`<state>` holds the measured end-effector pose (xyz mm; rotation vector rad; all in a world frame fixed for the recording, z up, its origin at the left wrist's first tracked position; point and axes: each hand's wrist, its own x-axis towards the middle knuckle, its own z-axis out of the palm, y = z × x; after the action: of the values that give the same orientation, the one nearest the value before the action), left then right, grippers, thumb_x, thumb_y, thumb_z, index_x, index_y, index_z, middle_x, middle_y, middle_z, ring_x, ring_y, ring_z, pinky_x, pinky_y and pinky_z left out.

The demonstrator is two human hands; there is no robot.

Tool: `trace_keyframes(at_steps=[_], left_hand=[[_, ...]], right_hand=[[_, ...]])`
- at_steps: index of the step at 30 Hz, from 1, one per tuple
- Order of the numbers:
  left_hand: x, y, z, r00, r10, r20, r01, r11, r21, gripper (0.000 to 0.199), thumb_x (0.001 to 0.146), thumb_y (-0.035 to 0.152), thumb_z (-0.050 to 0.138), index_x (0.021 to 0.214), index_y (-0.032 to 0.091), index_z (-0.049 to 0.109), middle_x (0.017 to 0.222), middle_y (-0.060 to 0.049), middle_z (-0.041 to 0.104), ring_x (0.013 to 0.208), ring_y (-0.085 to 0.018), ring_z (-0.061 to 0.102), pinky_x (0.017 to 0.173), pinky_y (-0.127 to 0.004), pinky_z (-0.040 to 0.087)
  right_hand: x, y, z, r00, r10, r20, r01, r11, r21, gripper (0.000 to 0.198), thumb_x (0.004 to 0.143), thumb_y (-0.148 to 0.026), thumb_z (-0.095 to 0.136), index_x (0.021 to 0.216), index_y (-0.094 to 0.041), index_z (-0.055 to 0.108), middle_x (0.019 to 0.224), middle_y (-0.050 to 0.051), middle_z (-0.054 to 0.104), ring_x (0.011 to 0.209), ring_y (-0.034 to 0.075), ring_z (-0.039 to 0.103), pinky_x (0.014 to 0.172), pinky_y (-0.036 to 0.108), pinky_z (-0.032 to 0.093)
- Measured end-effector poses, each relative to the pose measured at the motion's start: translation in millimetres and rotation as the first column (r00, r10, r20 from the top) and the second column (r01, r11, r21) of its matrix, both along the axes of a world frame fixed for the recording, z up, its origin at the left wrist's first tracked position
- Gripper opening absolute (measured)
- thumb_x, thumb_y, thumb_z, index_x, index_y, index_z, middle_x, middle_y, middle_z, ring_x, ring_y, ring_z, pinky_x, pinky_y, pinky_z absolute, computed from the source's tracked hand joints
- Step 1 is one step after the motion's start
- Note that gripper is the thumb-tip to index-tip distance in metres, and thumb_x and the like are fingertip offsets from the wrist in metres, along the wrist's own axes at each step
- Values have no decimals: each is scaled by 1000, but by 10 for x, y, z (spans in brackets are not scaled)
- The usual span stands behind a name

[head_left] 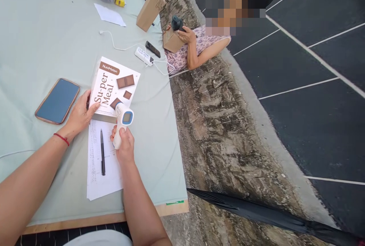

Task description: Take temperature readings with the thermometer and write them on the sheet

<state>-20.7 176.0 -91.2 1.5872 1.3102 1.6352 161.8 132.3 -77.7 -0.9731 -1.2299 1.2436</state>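
The right hand (124, 144) is clamped around a white thermometer gun (123, 121), just below the Su-per Meal box (114, 85). The left hand (80, 115), fingers apart, rests on the box's left edge. A pen (102, 157) lies on paper (99, 173) below the box on the surface (37, 40).

On the desk (40, 29) I saw the box (114, 85) lying behind the sheet of paper (95, 179) that carried the pen (102, 157), the phone (57, 100) left of both, and the cardboard carton (150, 8) far behind.

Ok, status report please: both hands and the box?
Left hand steadies Su-per Meal box. Right hand shut on thermometer gun, aimed at box. Pen lies beside.
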Motion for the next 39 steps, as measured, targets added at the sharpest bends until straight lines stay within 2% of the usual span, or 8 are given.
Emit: trace_keyframes(at_steps=[5, 12, 17, 22, 28, 33, 37, 39], left_hand=[[-13, 0, 2, 998, -33, 59, 31, 999, 33, 73, 92, 66, 51, 141, 12, 47, 133, -16, 58, 112, -29, 59, 97, -44, 49], [-18, -29, 67, 988, -101, 119, 91, 992, 90, 67, 91, 63, 57, 134, 13, 51, 131, -15, 59, 112, -28, 61, 96, -42, 52], [-59, -42, 83, 980, -157, 124, 151, 987, 55, 68, 89, 62, 60, 135, 14, 48, 132, -15, 59, 116, -28, 60, 89, -37, 56], [-86, -41, 49, 982, -149, 117, 147, 989, 25, 74, 87, 63, 62, 140, 15, 44, 135, -15, 56, 123, -29, 56, 89, -36, 56], [-67, -63, 66, 979, -170, 110, 164, 985, 54, 71, 89, 62, 61, 140, 16, 43, 136, -16, 54, 123, -30, 56, 87, -37, 56], [-25, -35, -41, 995, -70, 68, 64, 995, 79, 73, 89, 61, 59, 144, 17, 37, 140, -16, 50, 125, -30, 52, 97, -45, 52], [-24, -13, -93, 993, 84, -79, -74, 989, 125, 78, 90, 60, 57, 149, 16, 33, 141, -17, 47, 126, -32, 48, 103, -53, 47], [-36, 2, -115, 986, 114, -125, -97, 986, 133, 79, 91, 56, 58, 152, 15, 29, 143, -16, 45, 129, -32, 44, 109, -55, 43]], right_hand=[[-21, -31, -17, 1000, 2, 28, -2, 1000, -1, 53, 77, -68, 66, 88, -18, 53, 78, 2, 50, 64, 12, 46, 58, 24, 41], [-27, -57, -26, 999, -3, 42, 4, 1000, -6, 54, 77, -69, 65, 89, -18, 52, 78, 2, 50, 63, 12, 46, 57, 25, 42], [-58, -61, 7, 1000, 13, 13, -13, 1000, -14, 53, 75, -67, 68, 88, -19, 51, 77, 2, 49, 64, 12, 45, 57, 25, 42], [-61, -70, 59, 998, 52, -28, -53, 997, -60, 55, 71, -66, 72, 90, -19, 51, 75, 1, 48, 62, 12, 44, 55, 25, 42], [-29, -123, -5, 999, 14, 37, -13, 999, -36, 51, 75, -63, 73, 90, -18, 52, 74, 1, 50, 61, 12, 45, 55, 25, 41], [24, -206, -9, 998, 11, 66, -12, 1000, 9, 49, 78, -59, 75, 93, -16, 56, 72, -1, 50, 58, 11, 44, 52, 23, 39], [76, -278, 36, 992, -7, 129, -1, 998, 59, 48, 80, -56, 75, 99, -15, 58, 75, -1, 53, 60, 11, 46, 56, 23, 42], [127, -295, 47, 987, -19, 159, 5, 996, 87, 48, 80, -55, 74, 101, -15, 59, 78, 0, 55, 63, 11, 49, 59, 23, 43]])
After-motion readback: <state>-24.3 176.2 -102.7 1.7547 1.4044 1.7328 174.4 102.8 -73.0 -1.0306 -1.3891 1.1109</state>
